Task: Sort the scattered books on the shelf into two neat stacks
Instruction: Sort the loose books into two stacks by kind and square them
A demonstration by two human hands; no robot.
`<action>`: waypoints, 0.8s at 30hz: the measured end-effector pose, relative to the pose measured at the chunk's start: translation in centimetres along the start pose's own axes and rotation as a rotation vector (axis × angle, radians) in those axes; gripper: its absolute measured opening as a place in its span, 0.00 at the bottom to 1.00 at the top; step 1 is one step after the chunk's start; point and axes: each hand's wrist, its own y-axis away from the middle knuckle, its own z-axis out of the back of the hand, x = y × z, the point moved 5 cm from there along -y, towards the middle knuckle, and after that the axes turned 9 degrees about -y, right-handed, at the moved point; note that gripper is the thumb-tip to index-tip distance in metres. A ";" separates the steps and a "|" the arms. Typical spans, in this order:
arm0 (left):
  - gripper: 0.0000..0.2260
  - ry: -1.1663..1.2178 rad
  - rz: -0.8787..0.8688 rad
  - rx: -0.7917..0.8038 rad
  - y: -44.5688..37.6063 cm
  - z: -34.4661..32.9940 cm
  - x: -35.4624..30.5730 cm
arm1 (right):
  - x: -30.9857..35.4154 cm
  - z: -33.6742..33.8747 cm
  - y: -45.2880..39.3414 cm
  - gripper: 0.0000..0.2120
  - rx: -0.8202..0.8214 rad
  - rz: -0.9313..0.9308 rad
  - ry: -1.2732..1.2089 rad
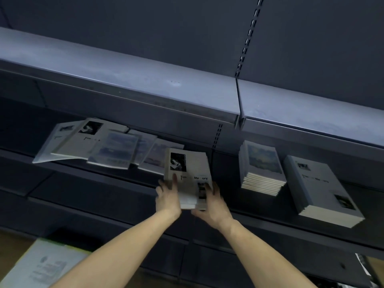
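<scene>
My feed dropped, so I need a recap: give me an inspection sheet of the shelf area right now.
Surface: dark shelf, upper shelf above it.
Job's things: scattered books at left; small-book stack and large-book stack at right; held books between.
Clutter: pale box lower left.
Grippers: left hand and right hand grip the held books from either side.
Cables: nothing seen.
Surroundings: slotted upright on back panel.
</scene>
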 end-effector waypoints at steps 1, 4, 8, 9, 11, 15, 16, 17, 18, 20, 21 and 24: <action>0.46 -0.002 -0.017 0.023 -0.2 -0.2 -0.1 | 0.1 0.1 -0.2 0.52 -0.011 -0.011 0.014; 0.36 -0.046 -0.036 0.042 -0.7 -0.3 -0.2 | 0.7 0.1 -0.5 0.50 -0.026 -0.034 0.084; 0.33 -0.149 -0.035 -0.025 -0.7 -0.1 -0.3 | 0.9 -0.1 -0.6 0.50 -0.026 -0.055 0.174; 0.32 -0.167 -0.027 -0.030 -0.6 -0.1 -0.3 | 0.9 -0.1 -0.7 0.51 -0.015 -0.059 0.197; 0.29 -0.181 -0.018 -0.027 -0.3 -0.2 -0.3 | 0.7 -0.5 -1.0 0.54 0.029 -0.089 0.232; 0.27 -0.215 -0.063 -0.031 -0.5 -0.8 -0.1 | 0.6 -0.8 -1.2 0.57 0.018 -0.212 0.256; 0.28 -0.216 -0.066 -0.034 -0.6 -0.9 0.1 | 0.6 -0.9 -1.1 0.57 0.010 -0.244 0.263; 0.31 -0.209 -0.066 -0.032 -0.7 -1.0 0.2 | 0.7 -1.1 -1.1 0.56 0.003 -0.265 0.281; 0.33 -0.203 -0.065 -0.026 -0.7 -0.9 0.4 | 0.8 -1.2 -0.9 0.56 -0.009 -0.275 0.309; 0.35 -0.193 -0.078 -0.029 -0.6 -0.8 0.6 | 1.2 -1.3 -0.6 0.54 -0.045 -0.291 0.347; 0.35 -0.182 -0.094 -0.030 -0.5 -0.8 0.7 | 1.4 -1.2 -0.4 0.54 -0.060 -0.307 0.347; 0.34 -0.126 -0.148 -0.047 0.1 -1.0 1.0 | 1.5 -0.9 0.2 0.51 -0.101 -0.337 0.348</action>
